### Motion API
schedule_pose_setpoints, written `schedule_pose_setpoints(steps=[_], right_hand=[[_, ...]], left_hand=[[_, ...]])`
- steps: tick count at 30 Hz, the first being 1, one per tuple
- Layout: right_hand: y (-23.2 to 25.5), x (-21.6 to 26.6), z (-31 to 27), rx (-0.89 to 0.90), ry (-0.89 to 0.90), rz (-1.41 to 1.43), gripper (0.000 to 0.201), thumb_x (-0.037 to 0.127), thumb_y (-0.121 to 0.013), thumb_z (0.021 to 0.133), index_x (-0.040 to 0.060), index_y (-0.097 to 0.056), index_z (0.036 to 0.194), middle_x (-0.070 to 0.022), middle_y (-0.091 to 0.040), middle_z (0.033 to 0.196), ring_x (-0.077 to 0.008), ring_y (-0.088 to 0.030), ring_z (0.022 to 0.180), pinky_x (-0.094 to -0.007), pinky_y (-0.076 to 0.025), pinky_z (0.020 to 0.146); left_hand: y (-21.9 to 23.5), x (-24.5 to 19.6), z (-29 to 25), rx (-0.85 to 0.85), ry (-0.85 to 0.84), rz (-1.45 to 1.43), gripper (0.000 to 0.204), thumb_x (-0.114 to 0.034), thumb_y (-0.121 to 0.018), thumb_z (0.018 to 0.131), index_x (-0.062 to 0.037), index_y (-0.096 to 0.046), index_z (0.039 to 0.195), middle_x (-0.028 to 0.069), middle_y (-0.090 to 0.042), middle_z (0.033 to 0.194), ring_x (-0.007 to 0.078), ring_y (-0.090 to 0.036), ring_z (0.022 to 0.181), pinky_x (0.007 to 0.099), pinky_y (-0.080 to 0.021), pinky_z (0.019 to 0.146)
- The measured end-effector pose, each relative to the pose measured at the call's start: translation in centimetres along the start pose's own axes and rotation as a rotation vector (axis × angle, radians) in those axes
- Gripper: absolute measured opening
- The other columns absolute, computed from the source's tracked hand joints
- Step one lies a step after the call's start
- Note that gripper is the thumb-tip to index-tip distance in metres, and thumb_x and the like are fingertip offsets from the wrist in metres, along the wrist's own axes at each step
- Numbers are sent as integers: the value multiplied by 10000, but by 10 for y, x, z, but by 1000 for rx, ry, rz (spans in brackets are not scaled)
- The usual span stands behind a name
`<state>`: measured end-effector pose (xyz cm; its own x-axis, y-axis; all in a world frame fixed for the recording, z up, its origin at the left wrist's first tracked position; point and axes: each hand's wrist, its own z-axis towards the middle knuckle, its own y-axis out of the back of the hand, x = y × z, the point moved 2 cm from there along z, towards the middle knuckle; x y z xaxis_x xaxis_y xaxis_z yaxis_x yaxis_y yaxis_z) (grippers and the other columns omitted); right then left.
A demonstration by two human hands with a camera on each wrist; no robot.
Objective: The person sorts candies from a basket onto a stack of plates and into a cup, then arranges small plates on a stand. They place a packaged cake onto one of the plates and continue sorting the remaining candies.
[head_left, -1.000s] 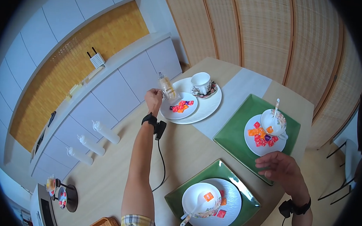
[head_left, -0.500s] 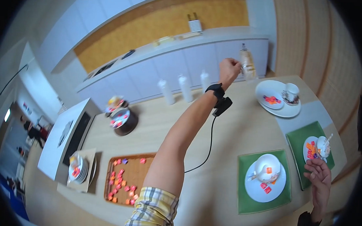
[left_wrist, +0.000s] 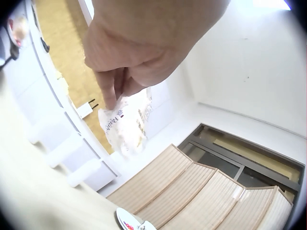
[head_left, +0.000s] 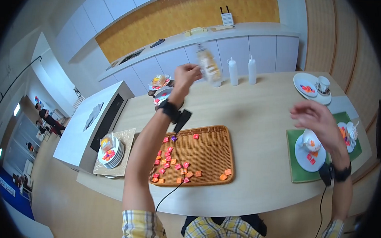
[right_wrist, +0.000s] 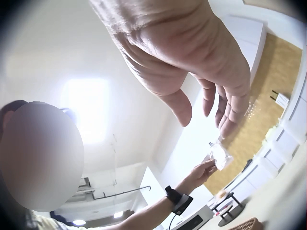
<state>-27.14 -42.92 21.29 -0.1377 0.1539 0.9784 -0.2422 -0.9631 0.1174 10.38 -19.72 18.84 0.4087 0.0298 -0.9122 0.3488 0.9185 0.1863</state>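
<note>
My left hand pinches the edge of a clear plastic packet with a yellowish, bread-like piece inside. In the head view the packet is raised over the far side of the table, overlapping the white squeeze bottles. Printed lettering shows on the wrapper in the left wrist view, hanging below the fingertips. My right hand is held up at the right with fingers loosely bent and nothing in them. Behind it in the head view lies a green square plate bearing a white plate and a bowl.
A wicker tray holds several small red, orange and purple wrapped pieces. Left of it are stacked plates with a packet on top. A tiered stand is farther back. A white oval platter lies at the far right.
The head view has swung left, bringing the wicker tray into sight. My left hand has carried the packet from beside the oval platter leftward along the table. The right hand remains raised and holds nothing.
</note>
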Motion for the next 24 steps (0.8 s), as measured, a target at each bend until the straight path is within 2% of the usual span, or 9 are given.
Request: schedule_pose_setpoints(steps=[5,8,11,12,14,17,21,23,24], right_hand=[[-91,-17,80,223,52,-63,351,83,-668,831,-54,-558,1136,-74,-606,1026,-127,-605,895,-257,-508,781],[-148,-44,138,229,41,-187,426,119,-703,807,-70,-544,1154,-96,-598,1006,-145,-599,899,-261,-511,765],[-203,-65,191,262,1,-420,594,216,-746,773,-76,-496,1225,-175,-589,1115,-230,-611,981,-308,-513,815],[-220,-70,206,277,3,-425,594,216,-746,773,-76,-496,1225,-175,-589,1115,-230,-611,981,-308,-513,815],[-257,-74,234,229,72,-676,732,302,-764,743,-75,-448,1286,-238,-556,1224,-318,-598,1070,-358,-494,882],[-301,-79,270,271,32,-713,838,344,-781,706,-65,-405,1333,-275,-524,1276,-363,-563,1141,-382,-465,935],[-338,-96,317,214,222,-727,835,356,-807,657,-52,-457,1295,-273,-579,1191,-348,-588,1101,-376,-476,916],[-352,-107,342,257,260,-745,778,364,-818,628,-41,-526,1224,-261,-626,1099,-345,-613,1052,-379,-486,899],[-360,-117,356,205,333,-738,736,369,-825,596,-38,-573,1154,-242,-651,1038,-348,-629,1009,-384,-494,883]], left_hand=[[91,28,-44,-103,42,-102,207,-104,-631,877,94,-646,933,91,-650,828,151,-646,725,258,-565,703],[124,55,-55,-167,131,-167,163,-98,-645,881,58,-641,926,94,-645,842,157,-645,764,262,-570,704],[144,77,-64,-214,134,-192,162,-88,-641,883,66,-641,931,101,-650,843,162,-647,758,275,-578,693],[150,86,-64,-227,139,-187,154,-79,-639,881,67,-644,931,106,-654,851,167,-649,758,289,-583,685],[154,96,-66,-320,127,-217,124,-60,-640,872,61,-660,888,76,-642,802,133,-626,689,259,-578,629],[159,110,-64,-382,118,-237,134,-58,-647,866,73,-659,888,90,-649,814,133,-626,679,262,-580,616],[167,124,-49,-415,107,-230,133,-54,-647,866,77,-657,881,94,-651,806,133,-625,673,254,-570,604],[175,126,-41,-418,120,-207,133,-60,-649,869,72,-655,887,92,-650,818,143,-627,706,266,-573,638],[177,128,-37,-419,137,-188,134,-65,-650,871,67,-654,893,90,-648,830,153,-629,739,277,-577,672]])
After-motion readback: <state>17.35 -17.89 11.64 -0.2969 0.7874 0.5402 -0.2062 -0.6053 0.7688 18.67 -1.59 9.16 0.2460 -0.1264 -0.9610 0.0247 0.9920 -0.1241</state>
